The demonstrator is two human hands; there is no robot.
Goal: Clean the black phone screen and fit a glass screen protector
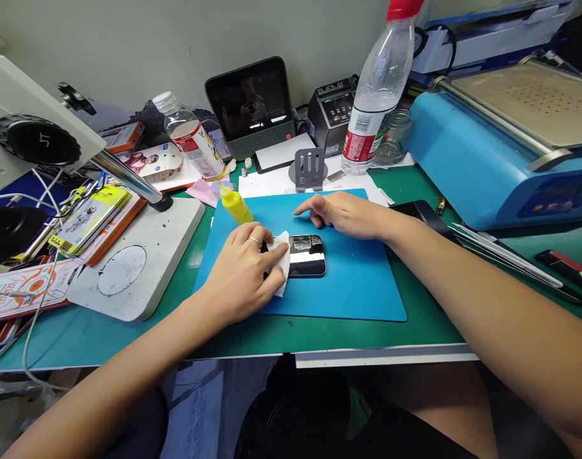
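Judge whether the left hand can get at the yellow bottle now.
Likely yes: the left hand is close to the yellow bottle, nothing visible between them, though its fingers are on the white wipe.

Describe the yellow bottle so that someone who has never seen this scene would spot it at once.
Find the blue mat on the green table and go to its far left corner. The small yellow bottle is there, just beyond the left hand. It is yellow with a narrow tip, whereas the bigger clear bottle behind it has a white cap.
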